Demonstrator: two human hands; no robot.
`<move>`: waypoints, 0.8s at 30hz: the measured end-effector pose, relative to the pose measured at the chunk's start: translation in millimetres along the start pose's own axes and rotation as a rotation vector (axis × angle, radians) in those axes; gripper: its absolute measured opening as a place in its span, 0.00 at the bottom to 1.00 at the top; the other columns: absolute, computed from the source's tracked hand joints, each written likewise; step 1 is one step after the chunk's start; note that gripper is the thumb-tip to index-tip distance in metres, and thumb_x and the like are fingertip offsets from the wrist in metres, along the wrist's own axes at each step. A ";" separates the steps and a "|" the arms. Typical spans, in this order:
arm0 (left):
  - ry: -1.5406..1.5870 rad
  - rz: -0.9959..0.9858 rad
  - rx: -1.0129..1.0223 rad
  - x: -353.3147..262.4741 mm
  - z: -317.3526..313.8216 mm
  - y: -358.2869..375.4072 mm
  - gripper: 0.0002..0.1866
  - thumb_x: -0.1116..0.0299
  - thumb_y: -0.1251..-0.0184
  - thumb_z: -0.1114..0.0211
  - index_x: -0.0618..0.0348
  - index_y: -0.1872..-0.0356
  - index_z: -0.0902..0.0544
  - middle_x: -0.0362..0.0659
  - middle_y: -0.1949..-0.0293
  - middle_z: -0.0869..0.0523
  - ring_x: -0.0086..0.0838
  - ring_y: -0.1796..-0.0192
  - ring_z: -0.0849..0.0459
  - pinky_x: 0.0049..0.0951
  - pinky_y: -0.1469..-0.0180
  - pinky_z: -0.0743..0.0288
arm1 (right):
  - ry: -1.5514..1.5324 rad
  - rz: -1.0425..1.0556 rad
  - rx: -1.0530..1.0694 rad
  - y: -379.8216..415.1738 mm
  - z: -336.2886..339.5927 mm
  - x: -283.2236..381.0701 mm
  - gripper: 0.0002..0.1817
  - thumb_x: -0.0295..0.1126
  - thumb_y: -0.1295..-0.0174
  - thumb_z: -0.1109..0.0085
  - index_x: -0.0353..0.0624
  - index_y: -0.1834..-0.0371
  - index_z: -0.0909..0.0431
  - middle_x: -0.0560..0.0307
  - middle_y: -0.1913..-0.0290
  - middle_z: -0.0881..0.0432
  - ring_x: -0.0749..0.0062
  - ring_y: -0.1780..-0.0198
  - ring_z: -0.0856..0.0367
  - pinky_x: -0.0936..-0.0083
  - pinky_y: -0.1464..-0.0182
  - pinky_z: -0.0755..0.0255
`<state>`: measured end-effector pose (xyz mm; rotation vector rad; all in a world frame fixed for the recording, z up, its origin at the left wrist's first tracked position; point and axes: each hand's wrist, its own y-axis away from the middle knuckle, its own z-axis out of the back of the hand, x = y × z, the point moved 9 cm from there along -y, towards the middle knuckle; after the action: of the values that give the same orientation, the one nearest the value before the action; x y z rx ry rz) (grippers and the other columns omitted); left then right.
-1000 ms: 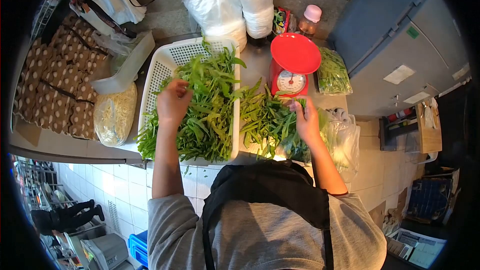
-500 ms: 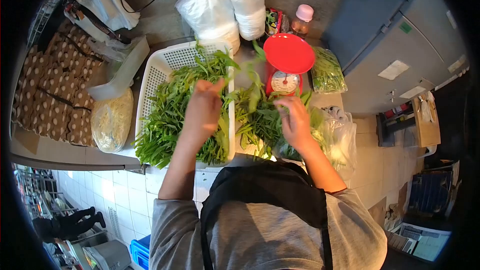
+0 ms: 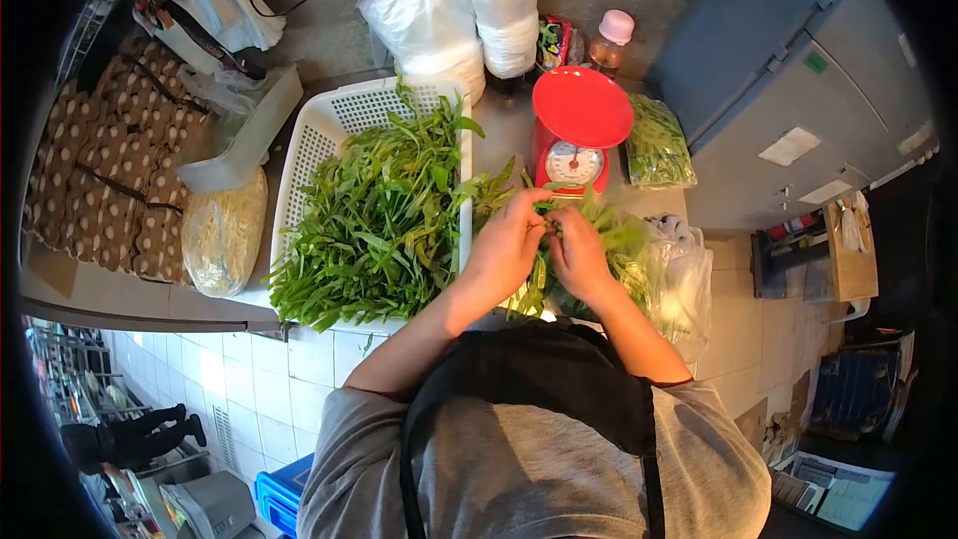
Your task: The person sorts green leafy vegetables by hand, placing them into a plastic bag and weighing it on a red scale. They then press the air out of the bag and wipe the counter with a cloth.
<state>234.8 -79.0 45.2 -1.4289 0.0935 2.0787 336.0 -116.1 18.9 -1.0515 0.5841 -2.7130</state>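
Observation:
My left hand (image 3: 507, 238) and my right hand (image 3: 581, 258) meet in front of the red scale, fingertips pinched together on a sprig of leafy greens. Long narrow leaves spread around and beyond the fingers; the held stems are mostly hidden by them. More loose greens (image 3: 489, 195) lie on the counter between the basket and the hands. To the left, a white perforated basket (image 3: 465, 140) is heaped with the same kind of cut leafy greens (image 3: 374, 225). A red dial scale (image 3: 583, 108) stands behind my hands, its pan bare.
Bagged greens (image 3: 659, 145) lie right of the scale, and a clear plastic bag (image 3: 684, 279) sits by my right forearm. White plastic bag bundles (image 3: 429, 25) and a pink-capped bottle (image 3: 611, 38) line the wall. Egg trays (image 3: 110, 170) and bagged pale strands (image 3: 225, 240) are left. A person in dark clothes (image 3: 130, 444) is lower left.
My left hand has moved right, from over the basket to meet my right hand, and now pinches greens there. My right hand has shifted slightly down.

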 end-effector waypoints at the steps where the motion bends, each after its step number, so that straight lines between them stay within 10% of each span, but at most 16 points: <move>1: -0.003 -0.018 -0.021 0.1 -2.9 -0.7 0.20 0.82 0.40 0.41 0.61 0.46 0.29 0.46 0.64 0.19 0.38 0.60 0.18 0.33 0.57 0.25 | -0.122 -0.092 -0.055 2.9 -0.3 -7.2 0.12 0.22 0.43 0.46 0.37 0.56 0.30 0.43 0.61 0.25 0.48 0.57 0.25 0.63 0.55 0.31; 6: -0.026 -0.078 -0.058 15.0 -12.1 -1.7 0.18 0.81 0.39 0.40 0.64 0.48 0.29 0.49 0.52 0.23 0.38 0.53 0.21 0.32 0.53 0.27 | -0.387 -0.595 -0.339 14.4 18.8 -97.8 0.08 0.31 0.32 0.50 0.38 0.56 0.30 0.52 0.66 0.24 0.68 0.65 0.25 0.72 0.60 0.31; 9: -0.281 -0.135 -0.169 -4.1 11.8 -0.7 0.19 0.77 0.37 0.41 0.63 0.45 0.31 0.50 0.44 0.29 0.38 0.45 0.26 0.32 0.50 0.28 | -0.580 -0.438 -0.468 7.2 49.6 -104.2 0.09 0.34 0.29 0.53 0.40 0.57 0.30 0.62 0.67 0.26 0.79 0.66 0.29 0.79 0.62 0.32; 12: -0.452 -0.198 -0.319 6.1 63.6 -2.0 0.15 0.72 0.37 0.39 0.62 0.49 0.26 0.49 0.51 0.23 0.36 0.51 0.22 0.34 0.52 0.27 | -0.559 -0.405 -0.517 11.8 70.4 -108.3 0.09 0.34 0.28 0.54 0.40 0.56 0.30 0.64 0.68 0.28 0.82 0.67 0.30 0.82 0.62 0.33; 16: -0.606 0.245 -0.306 67.8 132.5 18.0 0.06 0.68 0.43 0.35 0.58 0.69 0.19 0.49 0.66 0.18 0.46 0.63 0.18 0.40 0.61 0.24 | -0.553 -0.397 -0.549 17.1 75.1 -116.1 0.09 0.34 0.29 0.54 0.39 0.56 0.30 0.64 0.69 0.28 0.82 0.67 0.31 0.83 0.62 0.34; 24: -0.921 0.369 -0.225 119.2 143.4 39.9 0.06 0.68 0.46 0.32 0.57 0.70 0.19 0.47 0.68 0.19 0.43 0.67 0.19 0.42 0.65 0.26 | -0.585 -0.406 -0.506 6.9 64.4 -102.3 0.09 0.33 0.28 0.54 0.39 0.55 0.30 0.62 0.69 0.28 0.80 0.67 0.30 0.81 0.60 0.33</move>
<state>68.1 -4.2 -9.5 -0.4518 -0.2753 2.9251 455.0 -111.1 -2.9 -2.1903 1.0542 -2.3846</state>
